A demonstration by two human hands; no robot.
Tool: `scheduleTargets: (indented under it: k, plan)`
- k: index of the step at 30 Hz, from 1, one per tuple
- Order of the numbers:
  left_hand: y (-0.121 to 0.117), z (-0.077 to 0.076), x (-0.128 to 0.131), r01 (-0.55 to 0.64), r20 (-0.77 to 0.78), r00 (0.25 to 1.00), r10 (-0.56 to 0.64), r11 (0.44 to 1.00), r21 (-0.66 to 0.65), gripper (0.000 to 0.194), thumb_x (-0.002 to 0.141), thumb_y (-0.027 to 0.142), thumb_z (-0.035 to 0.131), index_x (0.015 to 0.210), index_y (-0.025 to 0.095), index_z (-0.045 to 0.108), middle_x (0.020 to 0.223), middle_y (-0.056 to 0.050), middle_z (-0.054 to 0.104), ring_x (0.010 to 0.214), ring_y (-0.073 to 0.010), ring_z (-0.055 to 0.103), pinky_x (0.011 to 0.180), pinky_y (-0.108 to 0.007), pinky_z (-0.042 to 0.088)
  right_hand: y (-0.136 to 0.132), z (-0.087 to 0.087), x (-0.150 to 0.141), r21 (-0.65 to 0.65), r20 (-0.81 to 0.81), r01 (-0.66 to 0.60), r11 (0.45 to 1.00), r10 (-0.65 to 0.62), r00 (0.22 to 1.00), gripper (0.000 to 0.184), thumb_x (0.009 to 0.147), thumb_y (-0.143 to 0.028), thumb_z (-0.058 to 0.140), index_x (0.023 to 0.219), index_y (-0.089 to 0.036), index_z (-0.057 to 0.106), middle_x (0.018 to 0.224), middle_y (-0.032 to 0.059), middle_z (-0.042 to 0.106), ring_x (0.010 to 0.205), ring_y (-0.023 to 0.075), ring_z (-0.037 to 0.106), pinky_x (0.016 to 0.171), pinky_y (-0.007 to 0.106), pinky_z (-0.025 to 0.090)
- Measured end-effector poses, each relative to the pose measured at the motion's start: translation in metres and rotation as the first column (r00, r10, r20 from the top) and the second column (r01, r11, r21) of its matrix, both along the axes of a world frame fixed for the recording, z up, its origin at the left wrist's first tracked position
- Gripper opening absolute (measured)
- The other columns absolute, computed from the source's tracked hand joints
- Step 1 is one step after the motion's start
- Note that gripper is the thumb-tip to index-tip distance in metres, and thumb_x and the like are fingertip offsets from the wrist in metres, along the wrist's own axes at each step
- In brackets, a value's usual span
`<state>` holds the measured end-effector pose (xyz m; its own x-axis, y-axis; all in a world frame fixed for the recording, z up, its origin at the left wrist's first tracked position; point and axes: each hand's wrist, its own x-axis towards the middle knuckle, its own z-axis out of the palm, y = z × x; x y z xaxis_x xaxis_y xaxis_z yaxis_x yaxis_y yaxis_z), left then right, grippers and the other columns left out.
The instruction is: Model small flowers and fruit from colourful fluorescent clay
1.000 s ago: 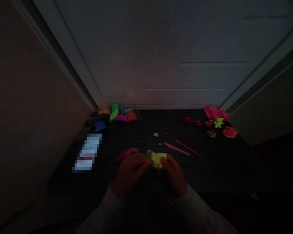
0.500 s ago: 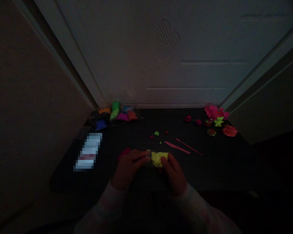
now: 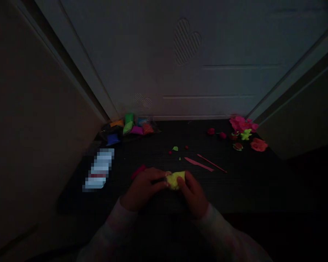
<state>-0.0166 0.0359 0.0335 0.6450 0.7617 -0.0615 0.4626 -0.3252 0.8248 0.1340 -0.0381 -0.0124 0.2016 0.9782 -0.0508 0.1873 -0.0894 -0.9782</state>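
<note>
A small clear packet of yellow modelling clay point(image 3: 174, 179) is held between my two hands above the near part of the dark table. My left hand point(image 3: 145, 187) pinches the crumpled plastic end of it. On the other end, my right hand point(image 3: 192, 192) grips with the thumb on top and the fingers behind. Partly hidden behind my left hand lies a dark pink piece point(image 3: 139, 171). Beyond my hands are a pink plastic knife point(image 3: 199, 164), a thin pink modelling stick point(image 3: 211, 163), a light green leaf-shaped piece point(image 3: 175, 148) and small red and green bits.
Colourful clay packets point(image 3: 136, 129) lie at the back left of the table point(image 3: 251, 189). A bright blurred-out rectangle point(image 3: 100, 169) is at the left. Pink flowers point(image 3: 242, 124), a yellow-green bear figure point(image 3: 246, 134) and a coral flower point(image 3: 258, 145) stand at the back right, before a pale panel.
The plastic end of the packet is bunched up more, and my left hand has come closer to the yellow clay. My right hand has shifted slightly left.
</note>
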Motion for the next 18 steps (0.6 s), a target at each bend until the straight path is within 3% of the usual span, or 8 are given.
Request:
scheduleTargets:
  k: [8,18]
  plan:
    - [-0.0075,0.005,0.0017,0.081,-0.082,0.995,-0.063,0.965,0.25,0.029,0.071,0.019,0.056,0.1,0.021,0.058,0.091,-0.002,0.065,0.083,-0.0137,0.057,0.076,-0.028,0.044,0.0005,-0.0022,-0.0004,-0.004,0.003,0.004,1.0,-0.004,1.0,0.024,0.081,-0.041,0.038,0.073,-0.019,0.043,0.062,-0.0036,0.045,0.056,0.0089,0.041,0.051,0.021,0.034]
    - [-0.0103,0.0009,0.0075,0.023,-0.053,0.998,-0.017,0.992,0.123,0.022,0.069,0.021,0.055,0.091,0.02,0.061,0.082,-0.002,0.064,0.069,-0.0121,0.057,0.065,-0.024,0.044,0.0003,0.0026,-0.0007,-0.012,0.048,-0.006,1.0,0.007,0.999,0.022,0.082,-0.039,0.037,0.075,-0.019,0.045,0.06,-0.003,0.047,0.055,0.0096,0.043,0.051,0.022,0.034]
